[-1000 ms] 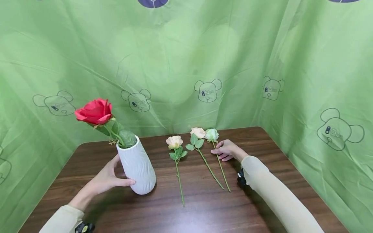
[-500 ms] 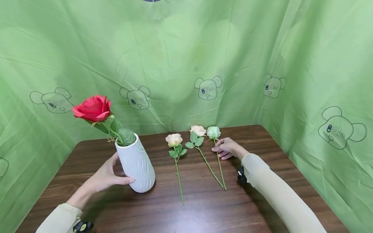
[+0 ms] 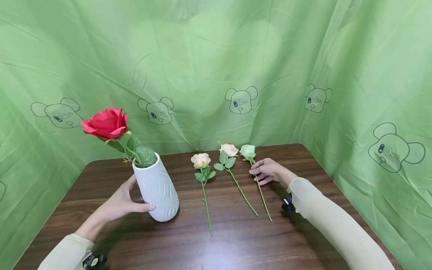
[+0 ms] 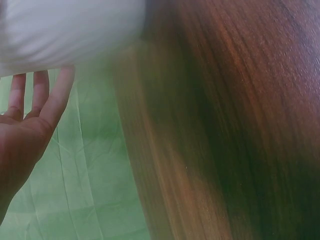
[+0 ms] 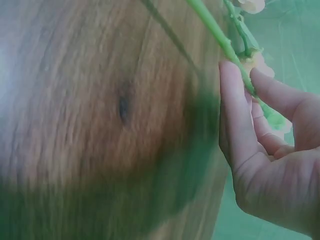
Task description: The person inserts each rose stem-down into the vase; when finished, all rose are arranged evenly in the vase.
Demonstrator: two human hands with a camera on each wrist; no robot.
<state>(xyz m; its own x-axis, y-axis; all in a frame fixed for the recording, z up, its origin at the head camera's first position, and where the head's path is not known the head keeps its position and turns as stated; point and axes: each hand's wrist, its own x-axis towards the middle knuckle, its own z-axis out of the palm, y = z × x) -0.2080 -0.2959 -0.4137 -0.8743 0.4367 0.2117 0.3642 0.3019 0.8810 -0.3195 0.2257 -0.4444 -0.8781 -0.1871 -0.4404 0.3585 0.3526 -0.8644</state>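
My left hand (image 3: 119,202) holds a white ribbed vase (image 3: 158,195) at the left of the table, the thumb on its near side and the other fingers partly behind it. The vase leans slightly, and its base is out of clear view in the left wrist view. A red artificial rose (image 3: 107,123) with green leaves stands in the vase, tilted left. At the right, my right hand (image 3: 270,171) pinches the stem of a pale green artificial rose (image 3: 248,151) between thumb and fingers. In the right wrist view the stem (image 5: 212,29) runs between the fingertips.
Two peach artificial roses lie between the hands: one with its bloom (image 3: 200,160) nearer the vase, another (image 3: 228,150) beside the green rose. They rest on a dark wooden table (image 3: 236,240). A green cloth (image 3: 202,75) with bear drawings hangs behind and at the sides.
My right hand has moved a little to the right with the green rose, and the stem's lower end has swung right, away from the peach rose. The left hand still holds the vase.
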